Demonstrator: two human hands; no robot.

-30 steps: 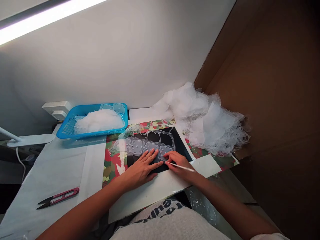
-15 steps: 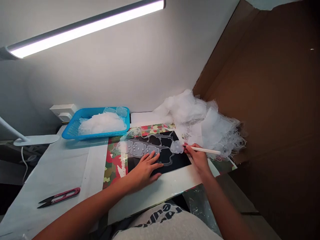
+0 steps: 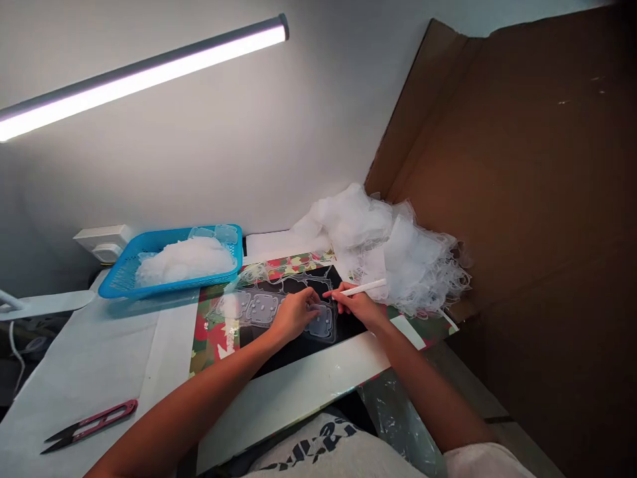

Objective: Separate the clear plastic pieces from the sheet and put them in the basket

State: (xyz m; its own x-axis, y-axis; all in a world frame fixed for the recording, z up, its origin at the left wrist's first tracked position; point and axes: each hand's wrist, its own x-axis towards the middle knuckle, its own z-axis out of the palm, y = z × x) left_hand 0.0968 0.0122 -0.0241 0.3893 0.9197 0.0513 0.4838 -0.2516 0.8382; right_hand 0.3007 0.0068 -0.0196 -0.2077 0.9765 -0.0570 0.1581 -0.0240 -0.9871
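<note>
A clear plastic sheet of moulded pieces (image 3: 259, 307) lies on a black mat (image 3: 298, 345) over a camouflage-patterned sheet (image 3: 209, 332). My left hand (image 3: 294, 312) rests on the clear sheet with its fingers curled, pressing one moulded piece (image 3: 321, 323). My right hand (image 3: 359, 307) is closed on a thin white stick (image 3: 365, 287), its fingertips at the right edge of that same piece. Several openings in the sheet show the black mat through them.
A blue basket (image 3: 119, 282) holding white plastic pieces stands at the back left. A heap of white plastic scrap (image 3: 393, 255) lies at the back right against a cardboard wall (image 3: 522, 199). Red thread snips (image 3: 87, 425) lie at the front left. A lamp bar (image 3: 139, 73) hangs overhead.
My right hand, which had carried a freed clear piece towards the scrap heap, has come back to the sheet without it. My left hand has curled and shifted right onto another piece.
</note>
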